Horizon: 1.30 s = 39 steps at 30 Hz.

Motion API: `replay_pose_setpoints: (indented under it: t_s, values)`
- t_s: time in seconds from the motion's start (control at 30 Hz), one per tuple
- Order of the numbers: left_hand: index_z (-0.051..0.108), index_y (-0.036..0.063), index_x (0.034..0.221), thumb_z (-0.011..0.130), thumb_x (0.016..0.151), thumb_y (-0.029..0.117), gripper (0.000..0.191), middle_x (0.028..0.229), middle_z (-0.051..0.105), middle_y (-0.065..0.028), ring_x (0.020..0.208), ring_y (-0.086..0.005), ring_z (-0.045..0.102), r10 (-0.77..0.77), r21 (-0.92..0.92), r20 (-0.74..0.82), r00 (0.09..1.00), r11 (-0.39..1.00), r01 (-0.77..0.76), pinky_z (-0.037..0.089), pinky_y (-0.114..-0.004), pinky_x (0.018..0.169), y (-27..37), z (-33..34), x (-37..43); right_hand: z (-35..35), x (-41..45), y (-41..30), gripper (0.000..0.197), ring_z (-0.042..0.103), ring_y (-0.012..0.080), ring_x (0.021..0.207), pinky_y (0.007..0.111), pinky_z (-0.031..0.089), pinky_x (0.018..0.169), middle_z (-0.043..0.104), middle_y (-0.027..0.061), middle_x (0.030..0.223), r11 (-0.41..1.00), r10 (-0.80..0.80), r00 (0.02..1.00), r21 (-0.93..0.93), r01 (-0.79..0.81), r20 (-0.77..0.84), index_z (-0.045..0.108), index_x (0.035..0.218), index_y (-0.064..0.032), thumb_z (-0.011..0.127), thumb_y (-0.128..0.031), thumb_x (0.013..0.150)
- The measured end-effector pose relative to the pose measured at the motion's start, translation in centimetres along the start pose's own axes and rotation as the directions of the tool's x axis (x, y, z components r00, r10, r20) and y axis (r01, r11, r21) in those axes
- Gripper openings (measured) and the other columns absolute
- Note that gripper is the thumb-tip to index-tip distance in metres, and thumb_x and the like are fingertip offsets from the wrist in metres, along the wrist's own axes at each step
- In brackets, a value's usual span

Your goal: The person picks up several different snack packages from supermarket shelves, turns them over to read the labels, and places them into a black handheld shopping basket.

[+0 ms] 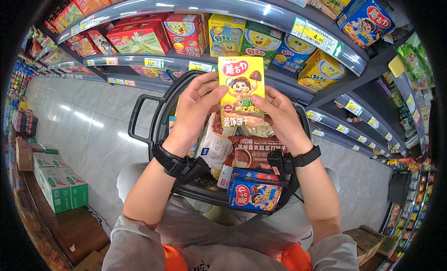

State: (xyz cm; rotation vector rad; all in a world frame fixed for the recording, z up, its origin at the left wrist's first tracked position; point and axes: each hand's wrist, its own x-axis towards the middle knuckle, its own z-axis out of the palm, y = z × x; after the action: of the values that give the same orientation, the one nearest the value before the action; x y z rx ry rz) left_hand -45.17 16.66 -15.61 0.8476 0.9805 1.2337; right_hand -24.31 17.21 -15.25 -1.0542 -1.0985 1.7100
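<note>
A yellow snack biscuit box (241,85) with a cartoon figure stands upright between my hands, above a black shopping basket (159,131). My left hand (197,105) grips its left edge, with the thumb on the front. My right hand (279,113) holds its lower right edge, thumb also on the front. Below in the basket lie a white food bag (214,145), a brown biscuit package (244,152) and blue snack boxes (256,196). My hands and the yellow box hide part of the basket's contents.
Store shelves (195,3) ahead hold red, yellow, green and blue boxes, with price tags along their edges. More shelves (363,124) run down the right. Green and white cartons (59,187) stand at the left, and an open cardboard box (370,243) is at the lower right.
</note>
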Motion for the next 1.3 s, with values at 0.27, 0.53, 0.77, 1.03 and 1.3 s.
replay_pose_setpoints:
  t_s: [0.27,0.53,0.77,1.03,1.3]
  values:
    - [0.049,-0.0008,0.132,0.067,0.093,0.008,0.045,0.12,0.065,-0.0141,0.102,-0.0163,0.066,-0.002,-0.03,-0.003,1.0,1.0,0.002,0.056,-0.028,0.082,0.0,0.3,-0.3,-0.3,0.1,0.2,0.043,0.061,0.0124,0.107,0.027,0.048,0.092,0.065,0.0118,0.119,0.999,-0.041,0.999,-0.018,0.041,0.017,0.054,0.129,0.0038,0.068,-0.017,0.094]
    - [0.039,0.0016,0.147,0.064,0.093,0.002,0.059,0.125,0.062,-0.0163,0.107,-0.0185,0.065,0.048,-0.046,0.117,0.992,0.998,-0.043,0.054,-0.029,0.088,-0.5,0.0,0.0,-0.1,0.3,0.3,0.044,0.06,0.0125,0.109,0.027,0.048,0.094,0.065,0.0108,0.12,0.991,-0.133,0.991,-0.034,0.132,-0.011,0.054,0.13,0.0038,0.068,-0.016,0.094]
    - [0.028,0.006,0.154,0.066,0.089,-0.002,0.075,0.126,0.062,-0.0157,0.108,-0.0166,0.064,0.014,0.003,0.147,0.989,1.0,-0.015,0.053,-0.028,0.09,-0.1,0.5,-0.5,-0.6,0.0,-0.2,0.048,0.061,0.0121,0.11,0.027,0.049,0.094,0.064,0.0072,0.124,0.999,-0.051,0.997,-0.015,0.05,-0.055,0.054,0.136,0.0008,0.058,-0.031,0.101]
    - [0.028,0.0061,0.154,0.068,0.088,-0.001,0.077,0.125,0.063,-0.0145,0.108,-0.0168,0.064,0.011,-0.032,0.157,0.988,0.999,-0.006,0.054,-0.028,0.089,-0.1,0.5,-0.6,-1.0,0.0,-0.1,0.05,0.064,0.0125,0.107,0.029,0.051,0.093,0.065,0.0055,0.122,0.997,-0.075,0.997,-0.003,0.075,-0.021,0.054,0.138,-0.0017,0.055,-0.037,0.102]
    - [0.029,0.0081,0.154,0.068,0.088,-0.001,0.077,0.123,0.064,-0.0135,0.108,-0.0168,0.064,0.002,-0.034,0.163,0.987,0.999,0.004,0.054,-0.029,0.089,-0.2,0.3,-0.5,-1.1,0.0,-0.1,0.049,0.063,0.0137,0.11,0.03,0.051,0.096,0.064,0.007,0.125,0.997,-0.081,0.997,-0.002,0.081,-0.012,0.053,0.138,-0.001,0.054,-0.035,0.103]
